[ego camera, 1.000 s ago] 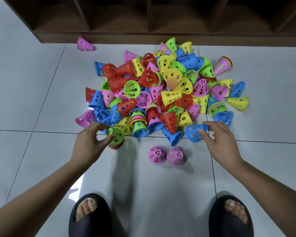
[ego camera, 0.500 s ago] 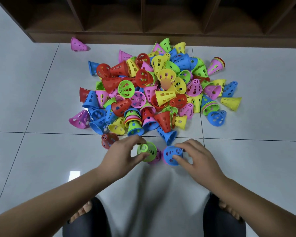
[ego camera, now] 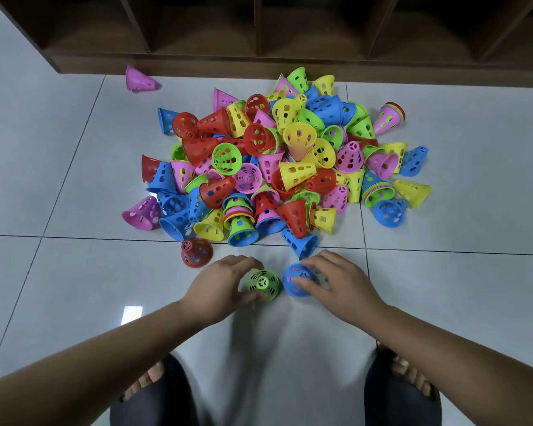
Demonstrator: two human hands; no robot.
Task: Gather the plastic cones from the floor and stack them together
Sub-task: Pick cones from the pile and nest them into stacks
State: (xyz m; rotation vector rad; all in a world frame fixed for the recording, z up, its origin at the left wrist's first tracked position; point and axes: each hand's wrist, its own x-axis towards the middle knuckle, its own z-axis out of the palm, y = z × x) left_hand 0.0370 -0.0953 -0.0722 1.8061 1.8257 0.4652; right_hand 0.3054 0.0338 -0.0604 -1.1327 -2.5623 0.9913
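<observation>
A big pile of perforated plastic cones in red, blue, green, yellow and pink covers the tiled floor ahead of me. Just in front of the pile my left hand grips a green cone that stands narrow end up; pink no longer shows beneath it. My right hand grips a blue cone beside it, with pink showing through its holes. The two cones stand side by side, almost touching.
A lone red cone stands left of my left hand. A single pink cone lies far left by the dark wooden shelf unit. My feet in black sandals are at the bottom edge.
Both hands carried their cones from the pile's front edge inward and set them down over the two pink cones. The red cone stayed behind where the green one was lifted.
</observation>
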